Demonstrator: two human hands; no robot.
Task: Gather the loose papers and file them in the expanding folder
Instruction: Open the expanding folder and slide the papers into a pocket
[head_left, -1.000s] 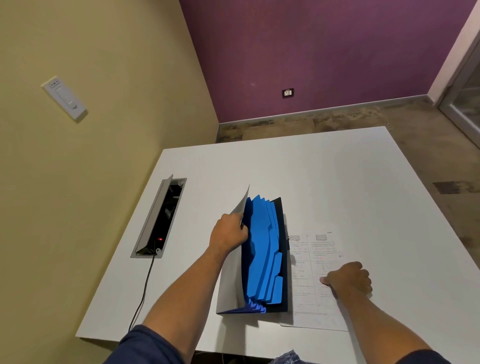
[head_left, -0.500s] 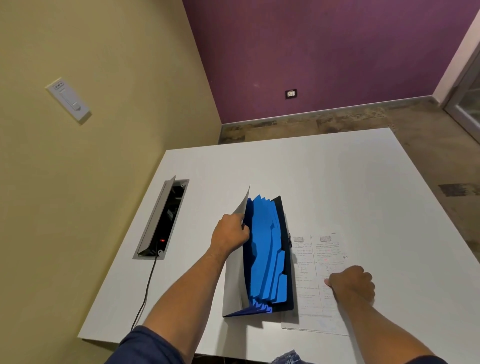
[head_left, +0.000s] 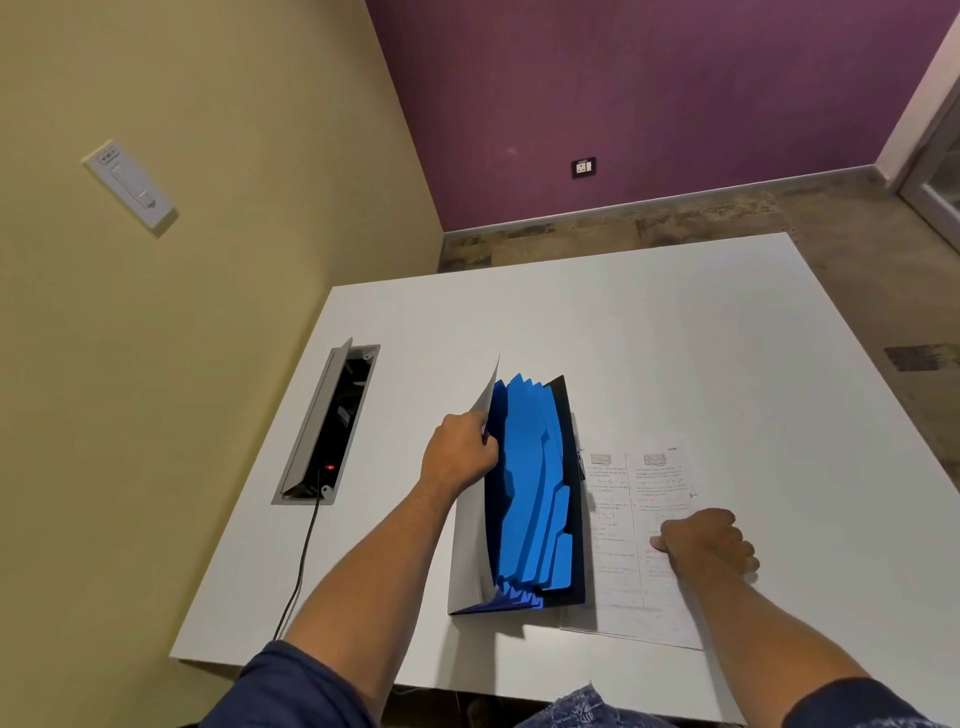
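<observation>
From the head camera, a white surface (head_left: 675, 338) fills the lower half of the view, set into a corner where a tan wall meets a purple one. The expanding folder (head_left: 530, 499) lies near the front edge of the surface, slightly left of centre, spread open so that its bright blue tabbed dividers (head_left: 535, 483) fan upward between a dark back cover on the right and a pale grey front flap (head_left: 470, 551) on the left.

The left hand (head_left: 460, 452) is closed around the upper edge of that grey flap, fingers curled over it, holding it pulled back to the left and away from the dividers. Just right of the folder, touching or tucked slightly under its dark cover (the seam is too shadowed to tell which), a printed sheet of paper (head_left: 623, 519) lies flat on the surface. The right hand (head_left: 709, 540) rests on the right part of this sheet in a loose fist, knuckles up, thumb pressing the page; whether it pinches an edge cannot be told.

At the left of the surface a recessed cable box (head_left: 327, 426) stands with its lid raised, a small red light inside, and a black cable (head_left: 301, 561) runs from it over the front edge.
</observation>
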